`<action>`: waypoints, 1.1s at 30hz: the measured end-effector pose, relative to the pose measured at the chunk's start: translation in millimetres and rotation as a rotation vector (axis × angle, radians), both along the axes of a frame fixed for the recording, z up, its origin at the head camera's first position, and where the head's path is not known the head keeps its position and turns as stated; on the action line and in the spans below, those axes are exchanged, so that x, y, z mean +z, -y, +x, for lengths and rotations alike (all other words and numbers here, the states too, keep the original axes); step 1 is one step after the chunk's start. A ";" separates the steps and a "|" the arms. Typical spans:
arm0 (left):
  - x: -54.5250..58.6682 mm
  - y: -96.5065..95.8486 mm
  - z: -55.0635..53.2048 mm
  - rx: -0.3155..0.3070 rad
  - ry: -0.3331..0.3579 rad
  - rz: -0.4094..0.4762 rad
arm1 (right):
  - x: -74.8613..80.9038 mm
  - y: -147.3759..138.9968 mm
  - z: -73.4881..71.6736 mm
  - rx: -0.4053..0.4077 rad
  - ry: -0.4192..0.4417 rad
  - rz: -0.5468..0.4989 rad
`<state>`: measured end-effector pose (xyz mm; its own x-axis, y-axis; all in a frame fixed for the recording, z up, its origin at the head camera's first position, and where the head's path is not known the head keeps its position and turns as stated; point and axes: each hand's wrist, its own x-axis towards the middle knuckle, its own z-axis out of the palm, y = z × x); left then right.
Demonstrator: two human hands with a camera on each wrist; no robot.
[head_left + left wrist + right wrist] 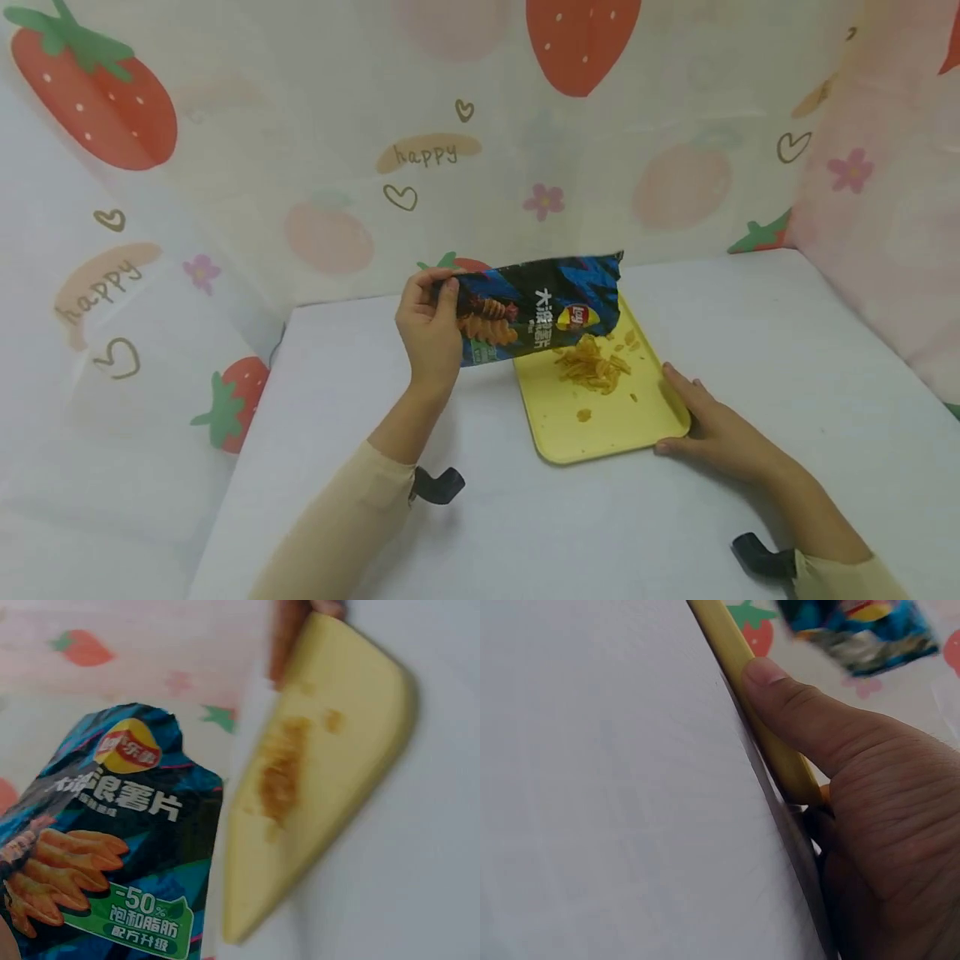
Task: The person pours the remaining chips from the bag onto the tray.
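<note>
My left hand (431, 337) grips one end of a dark blue potato chip bag (536, 308), thumb on its printed front. The bag lies roughly sideways above the far part of a yellow tray (592, 437), its torn end to the right. On the tray lies a small heap of potato chips (592, 371) with scattered crumbs around it. My right hand (723, 435) holds the tray's near right corner, thumb at the near edge and fingers along the right side. In the right wrist view the thumb (810, 712) lies against the tray's rim (761, 735); the other fingers are mostly hidden.
The tray stands on a white-covered table (495, 533). Behind the table hangs a backdrop (517, 150) printed with strawberries, hearts and flowers, and it continues along both sides. A black curved piece (441, 485) sticks out at each wrist.
</note>
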<state>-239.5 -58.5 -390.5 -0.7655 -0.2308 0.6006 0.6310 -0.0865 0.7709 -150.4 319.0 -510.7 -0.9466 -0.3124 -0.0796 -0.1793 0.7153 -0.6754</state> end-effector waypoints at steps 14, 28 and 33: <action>8.9 0.4 -4.1 0.010 0.009 0.014 | -1.6 -2.8 -1.4 -0.012 0.009 0.015; 0.0 1.6 -2.6 0.026 0.023 0.026 | -1.6 0.2 -1.5 0.001 0.011 0.008; 1.6 0.4 -2.4 0.025 0.006 0.049 | -1.6 -0.5 -4.1 0.001 0.009 0.016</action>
<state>-242.0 -58.9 -389.0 -0.7626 -0.2793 0.5834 0.6288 -0.1083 0.7700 -154.5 319.6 -512.3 -0.9455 -0.3118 -0.0934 -0.1736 0.7257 -0.6658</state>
